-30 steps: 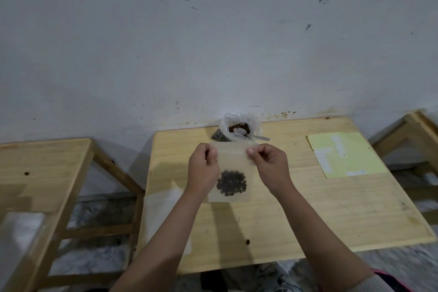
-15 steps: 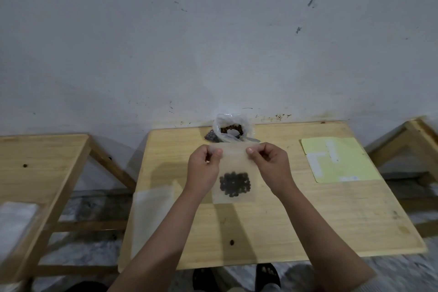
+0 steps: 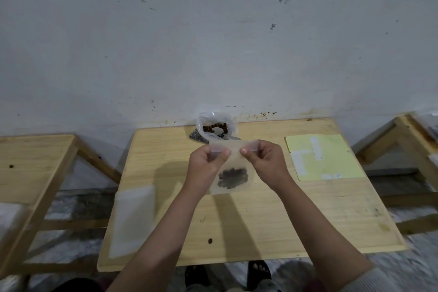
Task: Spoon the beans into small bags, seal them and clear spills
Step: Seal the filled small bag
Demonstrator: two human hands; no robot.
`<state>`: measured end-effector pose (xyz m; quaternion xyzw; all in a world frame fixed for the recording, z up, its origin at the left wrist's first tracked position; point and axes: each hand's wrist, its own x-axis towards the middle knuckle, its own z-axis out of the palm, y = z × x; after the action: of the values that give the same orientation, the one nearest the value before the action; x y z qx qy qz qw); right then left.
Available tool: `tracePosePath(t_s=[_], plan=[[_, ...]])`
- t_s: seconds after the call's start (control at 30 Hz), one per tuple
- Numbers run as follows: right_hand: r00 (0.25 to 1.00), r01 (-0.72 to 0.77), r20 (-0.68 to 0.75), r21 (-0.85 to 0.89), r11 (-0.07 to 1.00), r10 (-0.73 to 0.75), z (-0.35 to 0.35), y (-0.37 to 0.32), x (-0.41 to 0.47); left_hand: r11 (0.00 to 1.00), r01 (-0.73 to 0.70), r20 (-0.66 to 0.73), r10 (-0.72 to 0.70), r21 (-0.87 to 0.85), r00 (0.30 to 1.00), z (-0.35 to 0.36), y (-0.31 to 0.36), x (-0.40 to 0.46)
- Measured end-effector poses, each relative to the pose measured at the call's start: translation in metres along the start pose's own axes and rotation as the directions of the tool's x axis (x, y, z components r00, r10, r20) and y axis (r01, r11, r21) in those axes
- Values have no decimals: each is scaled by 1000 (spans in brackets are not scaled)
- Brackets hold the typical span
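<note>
Pinching the small bag (image 3: 233,168) at frame centre, your left hand (image 3: 205,164) and right hand (image 3: 265,163) grip its top strip. Film looks light, limp, slippery; beans (image 3: 233,177) sag low. Hold the seal strip itself.

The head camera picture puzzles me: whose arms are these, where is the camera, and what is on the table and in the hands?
There is no machine here. A person wears a camera on the head, looking down at their own arms. The left hand and right hand pinch the top edge of a small clear bag with dark beans inside. On the wooden table behind it stands an open bag of beans with a spoon in it. A yellow sheet lies to the right, empty bags to the left, and one stray bean lies near the front.
</note>
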<state>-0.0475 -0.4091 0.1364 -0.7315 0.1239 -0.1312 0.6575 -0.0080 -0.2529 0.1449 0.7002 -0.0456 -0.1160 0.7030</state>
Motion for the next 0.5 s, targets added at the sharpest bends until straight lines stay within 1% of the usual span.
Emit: tracePosePath(t_s=[0.07, 0.23, 0.37, 0.5], plan=[[1000, -10, 18, 44, 999, 9, -4, -2, -2, 1000, 4, 6, -4, -30, 1000, 6, 1, -1], [998, -64, 26, 193, 979, 60, -9, -5, -6, 999, -34, -42, 36, 42, 998, 18, 3, 0], [999, -39, 23, 194, 980, 35, -15, -5, -8, 998, -30, -51, 33, 53, 998, 23, 0, 0], [999, -35, 35, 181, 983, 29, -22, -4, -8, 999, -5, -46, 3, -48, 999, 32, -3, -4]])
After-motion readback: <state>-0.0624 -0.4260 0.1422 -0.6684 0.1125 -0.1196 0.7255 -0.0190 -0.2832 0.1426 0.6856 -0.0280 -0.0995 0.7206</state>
